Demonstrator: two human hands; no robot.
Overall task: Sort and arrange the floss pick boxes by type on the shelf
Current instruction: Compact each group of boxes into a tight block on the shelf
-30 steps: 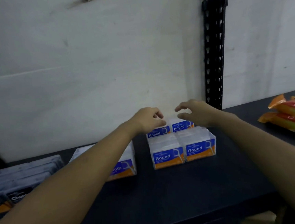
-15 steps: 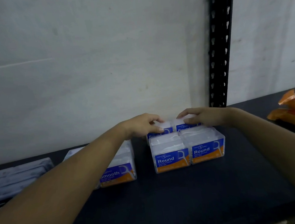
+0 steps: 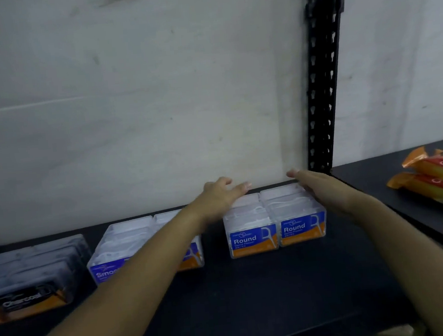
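A dark shelf (image 3: 266, 298) meets a white wall (image 3: 156, 106). Left of the Round boxes (image 3: 273, 225) sit Smoo… boxes (image 3: 125, 243) and Charcoal boxes (image 3: 29, 275). The left hand (image 3: 218, 195) and right hand (image 3: 321, 186) flank the Round boxes, fingers straight.

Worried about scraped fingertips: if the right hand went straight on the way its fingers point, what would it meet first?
The right hand would likely meet the white back wall first; the gap is hard to judge.

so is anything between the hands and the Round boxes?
Nothing visible. The left hand and right hand are open on either side of the Round boxes, at the back row. Whether they touch the boxes can't be told.
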